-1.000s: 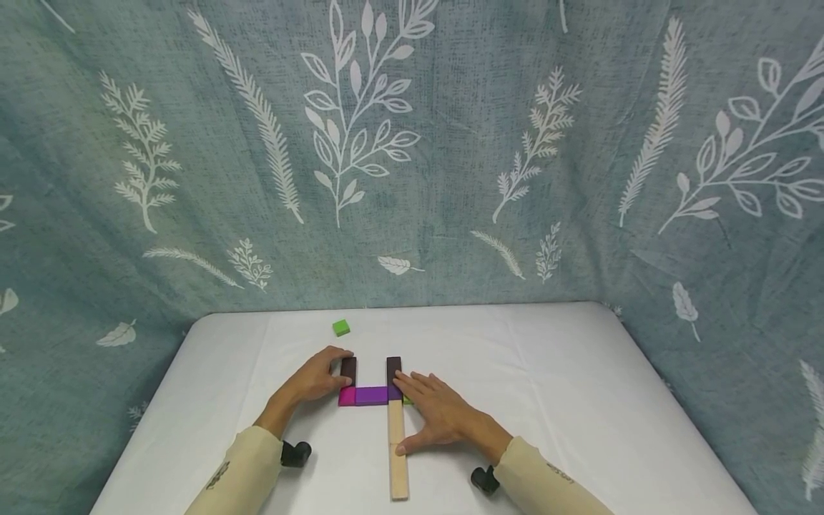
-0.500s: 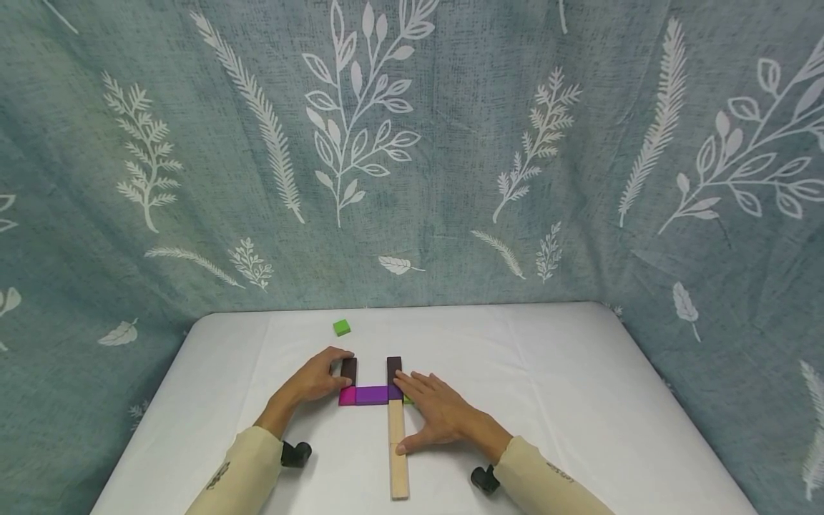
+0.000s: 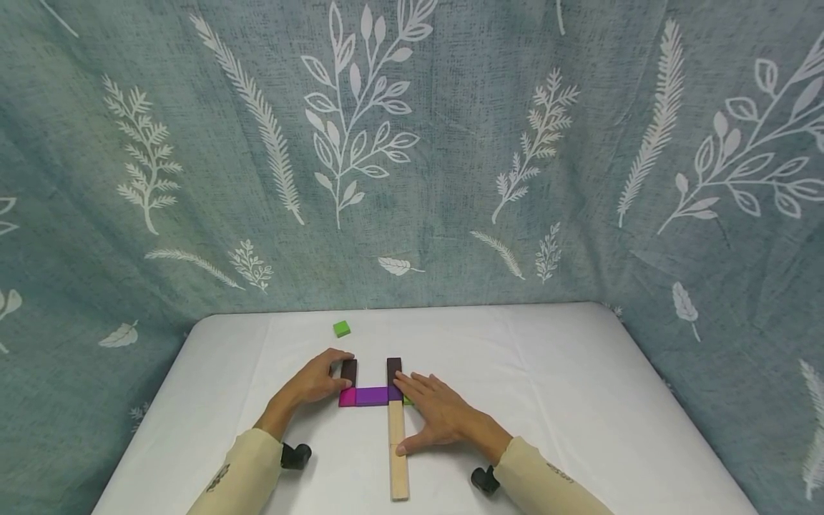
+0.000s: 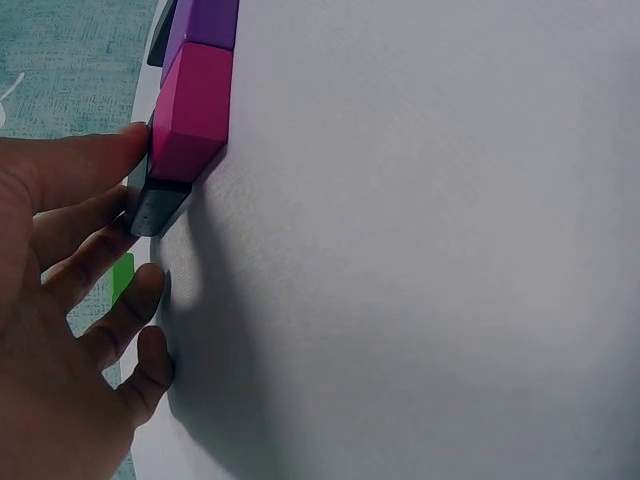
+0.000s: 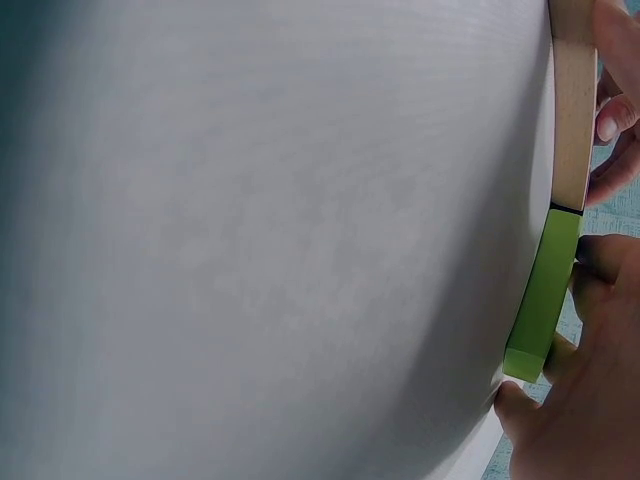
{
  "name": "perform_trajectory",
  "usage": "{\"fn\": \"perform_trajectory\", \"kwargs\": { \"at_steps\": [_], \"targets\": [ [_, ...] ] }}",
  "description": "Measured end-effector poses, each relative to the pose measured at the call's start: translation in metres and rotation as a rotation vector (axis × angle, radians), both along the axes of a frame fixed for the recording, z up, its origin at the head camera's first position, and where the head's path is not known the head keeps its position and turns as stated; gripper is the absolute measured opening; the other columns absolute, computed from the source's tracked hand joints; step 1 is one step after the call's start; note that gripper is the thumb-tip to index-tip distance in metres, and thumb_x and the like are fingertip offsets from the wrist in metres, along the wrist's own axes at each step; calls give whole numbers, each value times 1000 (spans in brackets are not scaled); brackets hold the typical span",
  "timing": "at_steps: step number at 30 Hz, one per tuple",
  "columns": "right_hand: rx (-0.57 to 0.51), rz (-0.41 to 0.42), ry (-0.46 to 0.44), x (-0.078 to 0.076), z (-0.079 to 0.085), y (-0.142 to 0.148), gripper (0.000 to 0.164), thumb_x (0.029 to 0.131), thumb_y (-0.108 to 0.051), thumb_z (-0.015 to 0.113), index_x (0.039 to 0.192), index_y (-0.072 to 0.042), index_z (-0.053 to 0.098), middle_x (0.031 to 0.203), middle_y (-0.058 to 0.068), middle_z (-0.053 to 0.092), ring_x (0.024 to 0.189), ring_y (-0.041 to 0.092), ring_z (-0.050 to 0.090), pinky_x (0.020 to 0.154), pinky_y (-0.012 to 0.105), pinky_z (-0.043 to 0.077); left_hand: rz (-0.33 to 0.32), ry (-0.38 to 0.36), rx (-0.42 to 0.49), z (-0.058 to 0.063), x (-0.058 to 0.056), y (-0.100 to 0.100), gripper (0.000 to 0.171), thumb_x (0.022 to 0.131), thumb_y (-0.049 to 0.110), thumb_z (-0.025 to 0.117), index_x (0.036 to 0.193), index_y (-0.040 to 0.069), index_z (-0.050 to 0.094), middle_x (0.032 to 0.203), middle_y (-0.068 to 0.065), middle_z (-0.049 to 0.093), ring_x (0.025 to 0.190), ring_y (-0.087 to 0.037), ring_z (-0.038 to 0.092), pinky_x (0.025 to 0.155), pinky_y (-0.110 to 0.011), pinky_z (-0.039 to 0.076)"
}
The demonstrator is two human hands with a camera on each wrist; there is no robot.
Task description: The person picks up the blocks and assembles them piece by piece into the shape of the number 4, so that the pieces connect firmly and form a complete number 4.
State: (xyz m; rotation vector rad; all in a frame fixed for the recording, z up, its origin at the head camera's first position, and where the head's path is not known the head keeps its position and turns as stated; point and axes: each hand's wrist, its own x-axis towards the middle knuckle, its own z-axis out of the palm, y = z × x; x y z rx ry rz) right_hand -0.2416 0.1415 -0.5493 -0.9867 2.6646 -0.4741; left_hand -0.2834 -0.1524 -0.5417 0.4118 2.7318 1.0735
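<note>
My left hand point(image 3: 315, 379) pinches a dark brown block point(image 3: 349, 373) between thumb and fingertips. That block's near end meets a magenta block point(image 3: 347, 398), also seen in the left wrist view beside my thumb. To the right of the magenta one lies a purple block point(image 3: 371, 396), which joins a second dark block point(image 3: 394, 369) in an upright column. Below that, two pale wooden blocks point(image 3: 399, 476) run toward me. My right hand point(image 3: 444, 415) is spread over the column's right side, thumb on the wood, and mostly covers a green block point(image 5: 545, 295) in the head view.
A small bright green block point(image 3: 342, 328) lies alone near the back edge of the white-covered table point(image 3: 547, 400). Behind it hangs a blue-green curtain point(image 3: 450, 179) with white leaf prints. Black wrist cameras point(image 3: 296, 456) stick out below both hands.
</note>
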Motion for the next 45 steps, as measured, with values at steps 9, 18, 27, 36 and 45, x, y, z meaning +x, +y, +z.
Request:
{"fn": "perform_trajectory", "kwargs": {
  "at_steps": [9,18,27,36,45],
  "targets": [
    [-2,-6,-7,0,1,1,122,71,-82,68,163,-17,21,169,-3,15,154,28,17,124,49,12,4,-3,-1,0,-1,2,52,88,9,77,137,6,61,138,-16,57,127,-36,54,106,-54,44],
    [12,-7,-7,0,0,1,122,71,-83,68,163,-18,21,169,-5,15,154,26,17,124,48,12,8,-19,6,-2,0,1,53,88,11,77,138,7,60,140,-16,56,128,-37,53,107,-54,44],
    [14,-5,10,0,-2,1,123,71,-84,67,163,-17,22,169,-3,16,153,27,18,123,48,13,79,-35,30,-1,1,1,55,90,20,77,141,12,58,136,-11,58,99,-22,55,84,-42,49],
    [-1,9,25,1,-2,2,122,71,-82,68,163,-16,22,169,-2,16,153,28,19,123,49,14,163,24,99,-8,-9,-2,60,91,22,76,145,9,53,136,-11,58,83,-17,51,67,-31,44],
    [-2,9,23,0,-3,1,122,71,-83,68,163,-17,21,169,-3,15,153,27,19,123,48,13,280,109,153,-5,-14,-8,64,93,25,73,147,4,46,139,-18,54,108,-32,56,81,-43,50]
  ]
}}
